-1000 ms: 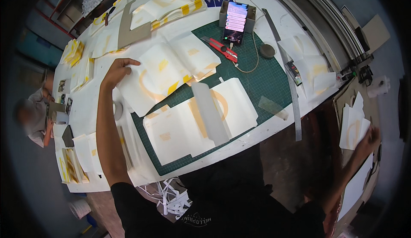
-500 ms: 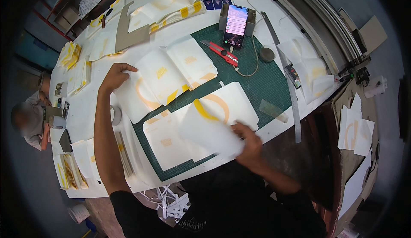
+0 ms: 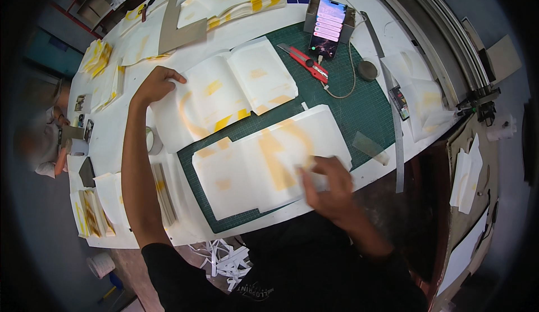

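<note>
A white printed sheet (image 3: 219, 96) with pale orange marks, creased down its middle, lies on the far side of the green cutting mat (image 3: 370, 107). My left hand (image 3: 157, 84) grips its far left edge with bent fingers; the thumb is hidden. Nearer to me another white sheet (image 3: 247, 171) with notched edges and a large orange motif lies flat on the mat. Over its right part hovers my right hand (image 3: 331, 191), blurred, its thumb and index finger apart and nothing visible between them. A red utility knife (image 3: 306, 64) rests beyond the sheets.
A lit phone (image 3: 328, 28) leans on a grey box, its cable curving past a round grey tin (image 3: 368, 69). A steel ruler (image 3: 398, 143) runs along the right. Stacks of printed sheets (image 3: 247, 10) stand at the back and left. A co-worker (image 3: 42, 143) is at far left.
My right hand has let go of the white, yellow-banded piece it was holding up over the near sheet; that sheet now lies flat. My left hand keeps its place at the far sheet's edge.
</note>
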Motion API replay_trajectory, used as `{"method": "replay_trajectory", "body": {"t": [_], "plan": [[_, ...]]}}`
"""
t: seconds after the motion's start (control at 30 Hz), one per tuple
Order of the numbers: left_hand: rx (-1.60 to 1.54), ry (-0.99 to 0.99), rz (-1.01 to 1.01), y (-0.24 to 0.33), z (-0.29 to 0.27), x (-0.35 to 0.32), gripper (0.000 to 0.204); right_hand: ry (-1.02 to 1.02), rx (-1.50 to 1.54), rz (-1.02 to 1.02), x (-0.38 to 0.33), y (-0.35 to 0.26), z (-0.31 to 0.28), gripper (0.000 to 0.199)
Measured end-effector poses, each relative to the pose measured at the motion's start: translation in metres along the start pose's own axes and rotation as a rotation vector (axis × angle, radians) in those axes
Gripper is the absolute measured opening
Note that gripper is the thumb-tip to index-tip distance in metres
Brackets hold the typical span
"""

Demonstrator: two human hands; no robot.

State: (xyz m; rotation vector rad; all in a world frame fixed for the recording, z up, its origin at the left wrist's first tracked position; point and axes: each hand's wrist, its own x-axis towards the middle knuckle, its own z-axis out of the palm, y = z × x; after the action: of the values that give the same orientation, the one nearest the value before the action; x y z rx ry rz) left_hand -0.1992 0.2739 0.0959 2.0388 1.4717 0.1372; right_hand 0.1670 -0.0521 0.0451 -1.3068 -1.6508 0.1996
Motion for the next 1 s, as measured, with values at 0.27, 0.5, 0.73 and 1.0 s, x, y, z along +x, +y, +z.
{"method": "replay_trajectory", "body": {"t": [0.27,0.5,0.73,1.0], "plan": [[-0.013,0.009,0.022,0.011,-0.008,-0.007,0.041,-0.299,-0.407,-0.281,0.102,0.03,0.119,0.073],[0.012,0.035,0.008,0.003,-0.008,-0.009,0.042,-0.128,0.064,-0.023,0.106,0.052,0.149,0.029],[-0.008,0.034,-0.052,-0.001,-0.003,-0.007,0.042,-0.088,0.26,0.545,0.122,0.073,0.129,0.054],[0.018,0.02,-0.017,-0.009,-0.001,0.006,0.041,0.054,-0.198,0.233,0.133,0.097,0.12,0.059]]}}
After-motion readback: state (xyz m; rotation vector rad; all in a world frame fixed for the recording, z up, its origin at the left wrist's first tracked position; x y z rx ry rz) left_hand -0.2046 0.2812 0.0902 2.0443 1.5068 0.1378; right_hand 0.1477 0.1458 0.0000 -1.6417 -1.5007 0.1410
